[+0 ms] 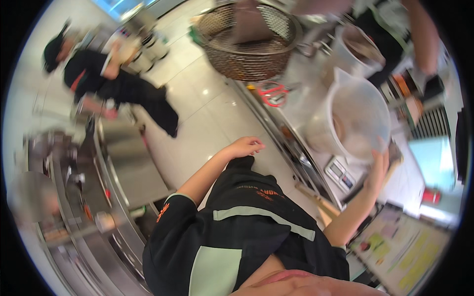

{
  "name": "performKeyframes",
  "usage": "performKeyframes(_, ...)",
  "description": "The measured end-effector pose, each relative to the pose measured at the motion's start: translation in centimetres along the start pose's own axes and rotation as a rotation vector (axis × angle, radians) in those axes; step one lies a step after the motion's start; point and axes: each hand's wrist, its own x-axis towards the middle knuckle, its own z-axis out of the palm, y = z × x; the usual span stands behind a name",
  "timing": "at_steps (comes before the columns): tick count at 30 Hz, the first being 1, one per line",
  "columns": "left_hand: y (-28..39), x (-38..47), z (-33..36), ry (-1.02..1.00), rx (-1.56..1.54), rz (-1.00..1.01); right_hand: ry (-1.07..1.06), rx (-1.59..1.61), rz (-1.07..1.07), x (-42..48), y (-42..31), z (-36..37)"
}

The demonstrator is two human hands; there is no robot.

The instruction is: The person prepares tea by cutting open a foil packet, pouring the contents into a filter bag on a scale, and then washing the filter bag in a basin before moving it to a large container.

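My right hand [377, 168] grips the lower right rim of a large translucent plastic pitcher [361, 111], which is tilted with its mouth towards me over the steel counter [296, 107]. My left hand [245, 147] hangs over the tiled floor in front of my black apron, fingers loosely bent, holding nothing. A small digital scale [340, 173] lies just below the pitcher. Behind the pitcher is a second translucent pitcher [357, 48]. Red-handled scissors [273, 93] lie near the counter edge, beside a large perforated round basket [248, 61] with a blurred brown object [251, 22] in it.
A co-worker in black [118, 85] stands across the aisle at left, and another's forearm [424, 40] reaches in at upper right. Steel worktops [133, 162] run along the left. A printed sheet [403, 248] is at lower right, near a cardboard piece [320, 205].
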Motion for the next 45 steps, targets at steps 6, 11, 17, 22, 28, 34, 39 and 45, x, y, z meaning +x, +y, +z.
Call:
performKeyframes(6,-5.1,-6.9,-7.6,0.087,-0.052,-0.063,-0.108,-0.215,-0.248,-1.7,-5.4,-1.0)
performKeyframes(11,-11.0,-12.2,-19.9,0.286,-0.205,-0.074,-0.326,-0.524,-0.394,-0.7,-11.7,-2.3)
performKeyframes(17,-16.8,-18.0,-36.0,0.494,-0.254,-0.004,-0.42,-0.477,-0.364,-1.5,-14.9,19.5)
performKeyframes(22,-19.0,-20.7,-45.6,0.732,-0.486,0.124,-0.599,-0.331,-0.339,-2.1,-15.9,38.5)
performKeyframes(28,-21.9,-21.3,-54.0,0.635,-0.615,0.137,-0.745,0.046,-0.147,-4.6,-18.0,65.0)
performKeyframes(34,-28.0,-17.8,-68.1,0.714,-0.813,0.082,-0.737,0.064,-0.113,1.3,-15.7,85.6)
performKeyframes(39,-43.0,-12.3,-74.1,1.128,-1.043,-0.401,-0.844,-0.028,-0.012,9.2,-15.3,102.4)
performKeyframes(45,-55.1,-15.6,-71.0,0.762,-0.924,-1.13,-0.716,-0.008,-0.031,18.5,-17.7,116.5)
